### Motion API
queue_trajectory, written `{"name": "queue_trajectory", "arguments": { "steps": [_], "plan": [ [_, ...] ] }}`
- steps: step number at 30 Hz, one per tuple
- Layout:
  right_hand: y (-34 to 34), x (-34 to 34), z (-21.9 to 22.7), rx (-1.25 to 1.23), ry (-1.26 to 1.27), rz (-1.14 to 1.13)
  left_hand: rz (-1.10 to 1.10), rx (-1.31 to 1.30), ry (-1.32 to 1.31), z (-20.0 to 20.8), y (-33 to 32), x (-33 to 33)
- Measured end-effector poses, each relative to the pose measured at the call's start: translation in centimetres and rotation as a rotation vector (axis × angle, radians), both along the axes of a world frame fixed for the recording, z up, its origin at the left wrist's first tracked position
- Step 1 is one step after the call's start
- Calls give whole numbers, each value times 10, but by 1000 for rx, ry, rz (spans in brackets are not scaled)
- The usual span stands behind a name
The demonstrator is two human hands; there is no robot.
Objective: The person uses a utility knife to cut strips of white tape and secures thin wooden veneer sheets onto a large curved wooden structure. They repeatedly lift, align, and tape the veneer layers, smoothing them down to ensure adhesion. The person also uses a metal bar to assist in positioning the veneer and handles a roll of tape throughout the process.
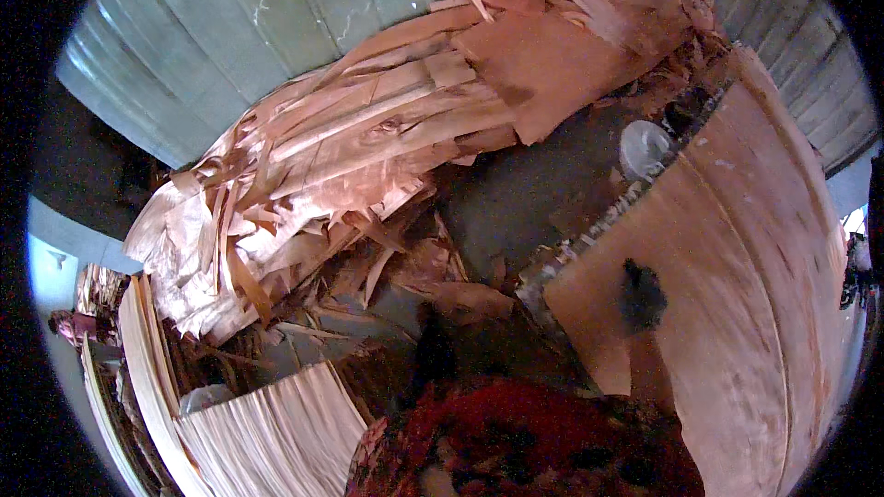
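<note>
My right hand (642, 294), in a dark glove, rests against a large pinkish-brown sheet of wood veneer (727, 248) on the right. Its fingers seem to lie flat on the sheet, though the picture is grainy there. The sheet is broad and slightly curved, with a ragged edge on its left side. A dark shape (431, 350) just ahead of my red patterned clothing (516, 433) may be my left hand in a glove; its fingers cannot be made out, nor whether it holds anything.
A long heap of torn veneer (368, 129) lies across the far side, against pale ribbed panels (230, 28). Loose strips (378, 267) litter the middle. A stack of thin wood sheets (276, 433) stands at the lower left. A whitish round object (645, 149) sits beside the sheet's ragged edge.
</note>
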State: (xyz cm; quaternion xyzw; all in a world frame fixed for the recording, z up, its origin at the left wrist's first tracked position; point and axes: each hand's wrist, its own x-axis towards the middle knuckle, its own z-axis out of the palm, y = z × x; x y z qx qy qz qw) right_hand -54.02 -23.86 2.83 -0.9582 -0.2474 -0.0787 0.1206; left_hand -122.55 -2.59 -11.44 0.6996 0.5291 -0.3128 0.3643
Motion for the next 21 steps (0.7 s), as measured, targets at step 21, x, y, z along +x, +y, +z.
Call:
{"name": "queue_trajectory", "arguments": {
  "steps": [21],
  "plan": [
    [-13,-1,-80,9,196,-402,-952,220,-35,-1,592,406]
  ]
}}
